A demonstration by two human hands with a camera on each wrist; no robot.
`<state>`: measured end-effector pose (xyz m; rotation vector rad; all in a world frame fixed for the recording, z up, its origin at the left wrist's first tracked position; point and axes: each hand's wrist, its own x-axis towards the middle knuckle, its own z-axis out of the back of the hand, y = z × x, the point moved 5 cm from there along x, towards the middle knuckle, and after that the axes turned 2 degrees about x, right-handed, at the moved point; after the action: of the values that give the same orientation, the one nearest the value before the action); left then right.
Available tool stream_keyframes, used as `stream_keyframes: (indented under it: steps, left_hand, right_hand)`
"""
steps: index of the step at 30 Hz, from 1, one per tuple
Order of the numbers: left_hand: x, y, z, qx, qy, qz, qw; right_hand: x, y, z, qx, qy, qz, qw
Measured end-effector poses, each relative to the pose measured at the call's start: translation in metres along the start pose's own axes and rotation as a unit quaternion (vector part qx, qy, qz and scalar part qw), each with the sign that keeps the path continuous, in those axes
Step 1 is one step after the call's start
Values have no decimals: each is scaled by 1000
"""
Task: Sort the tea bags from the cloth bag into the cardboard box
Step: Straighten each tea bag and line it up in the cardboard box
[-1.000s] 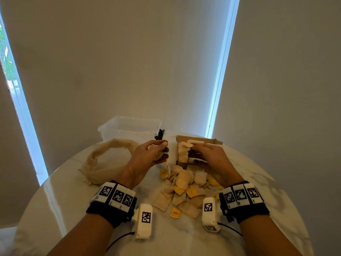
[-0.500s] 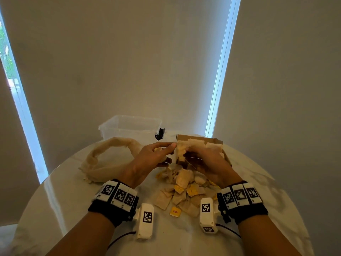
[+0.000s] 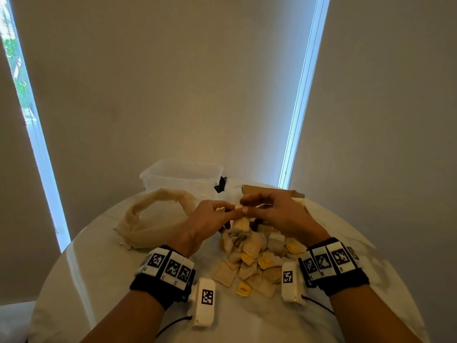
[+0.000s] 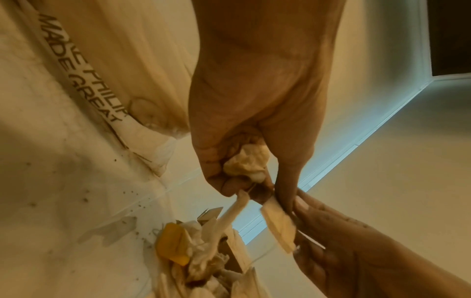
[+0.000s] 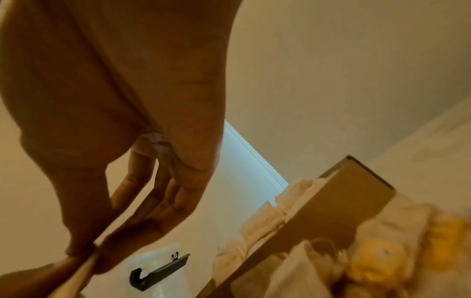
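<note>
Above the loose pile of tea bags point(image 3: 254, 253) my two hands meet. My left hand point(image 3: 228, 211) keeps a crumpled tea bag point(image 4: 246, 163) in its curled fingers, and another tea bag point(image 4: 235, 207) dangles from its fingertips. My right hand point(image 3: 247, 206) pinches a flat tea bag point(image 4: 279, 225) between thumb and forefinger, right at the left thumb's tip; its edge point(image 5: 81, 270) shows in the right wrist view. The cardboard box point(image 3: 295, 194) stands behind my right hand with tea bags point(image 5: 282, 203) upright in it. The cloth bag point(image 3: 153, 219) lies slack at the left.
A clear plastic tub point(image 3: 183, 177) stands at the back of the round white table point(image 3: 99, 280), with a black clip point(image 3: 220, 184) beside it. Yellow tags point(image 3: 243, 289) lie among the pile. The table's rim curves close behind the box and the bag.
My right hand left the box and came left to meet my left hand. Both hands rose a little above the pile, and the right now pinches a tea bag at the left fingertips.
</note>
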<state>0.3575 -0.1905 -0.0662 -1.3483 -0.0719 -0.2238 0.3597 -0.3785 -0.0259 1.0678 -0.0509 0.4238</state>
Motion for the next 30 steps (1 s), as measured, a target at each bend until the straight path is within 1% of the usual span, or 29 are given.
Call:
stream_keyframes:
  steps: [4,9,11,13,17,19,21,25,27,30]
  left_hand:
    - [0,3,-1,-6,16,16,1000]
    - [-1,0,-6,3,23,18,1000]
    - [-1,-1,-6,6,22,17,1000]
    - [-1,-1,-6,6,24,17,1000]
    - [-1,-1,-6,4,29,8,1000]
    - [0,0,-5,1,19,7,1000]
    - [1,2,-3,6,6,4,1000]
    - [1,5,2,-9,-15,9,1000]
    - [1,5,3,-12,-16,11,1000]
    - [0,4,3,-15,-13,14,1000]
  right_hand:
    - [7,9,13,12,-19,9,1000]
    - [10,22,21,13,-5,9,1000]
    - [10,26,20,-10,26,5,1000]
    - [13,31,19,-62,69,7,996]
    - [21,44,12,-201,157,35,966]
    - [29,54,17,-237,171,31,956]
    - [42,72,32,-281,156,33,946]
    - [67,116,80,-349,62,62,933]
    - [75,128,94,-369,27,73,926]
    - [81,121,94,-389,27,71,918]
